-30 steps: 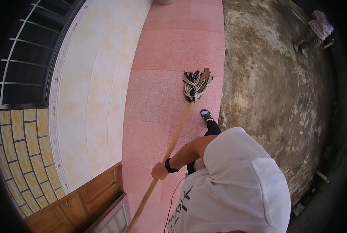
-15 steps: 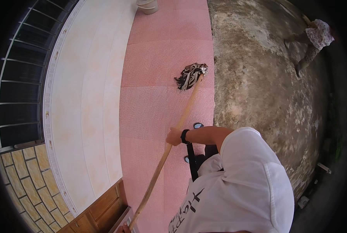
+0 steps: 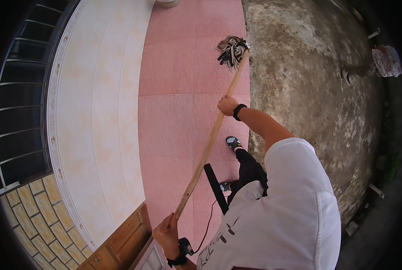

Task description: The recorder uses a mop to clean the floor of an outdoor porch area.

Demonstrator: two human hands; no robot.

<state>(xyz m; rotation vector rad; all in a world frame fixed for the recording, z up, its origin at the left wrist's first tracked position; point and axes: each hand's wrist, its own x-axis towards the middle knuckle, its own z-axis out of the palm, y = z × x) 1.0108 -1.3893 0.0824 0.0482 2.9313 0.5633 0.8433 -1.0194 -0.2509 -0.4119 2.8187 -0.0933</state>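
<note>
A long wooden-handled mop [image 3: 208, 150] runs slantwise over the pink floor. Its head of grey, black and beige strips [image 3: 231, 52] rests on the tiles at the far side, by the border with the rough concrete. My right hand [image 3: 228, 105], with a black band on the wrist, is closed round the upper part of the handle, nearer the mop head. At the handle's near end my left hand [image 3: 166, 231] grips it with curled fingers; a black strapped device sits on that wrist.
Pink floor tiles [image 3: 167, 126] lie between a white tiled wall [image 3: 115, 135] and stained concrete [image 3: 309, 90]. A pale bucket [image 3: 168, 3] stands at the far end. Another person [image 3: 386, 61] is at the far right. Near left is a wooden door [image 3: 120, 245]; barred windows [image 3: 23, 99] line the wall.
The mop head has moved away and slightly right, toward the concrete border. Both my hands have gone forward with the handle, and my left hand shows more fully. The other person has shifted right.
</note>
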